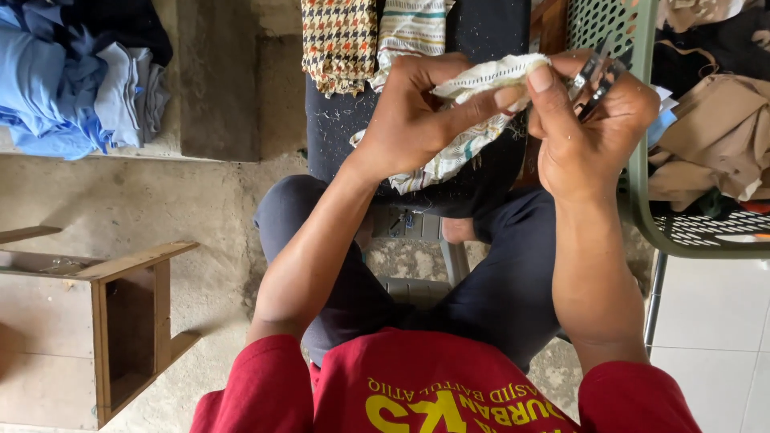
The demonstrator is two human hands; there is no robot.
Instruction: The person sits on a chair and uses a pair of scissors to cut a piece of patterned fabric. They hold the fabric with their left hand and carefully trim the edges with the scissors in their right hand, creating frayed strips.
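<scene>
Striped white cloth (473, 104) is pinched between both hands above the person's lap: the left hand (417, 112) is closed round its bunched middle, thumb and fingers pressing the folded edge, while loose fabric hangs below the palm. The right hand (585, 120) grips the edge of the cloth with its thumb and also holds small metal snips (593, 76) tight in the curled fingers, blades pointing up by a green basket (642, 160) of clothes. Blue garments (72, 80) lie piled far left, a wooden stool (120, 321) tipped over below them.
</scene>
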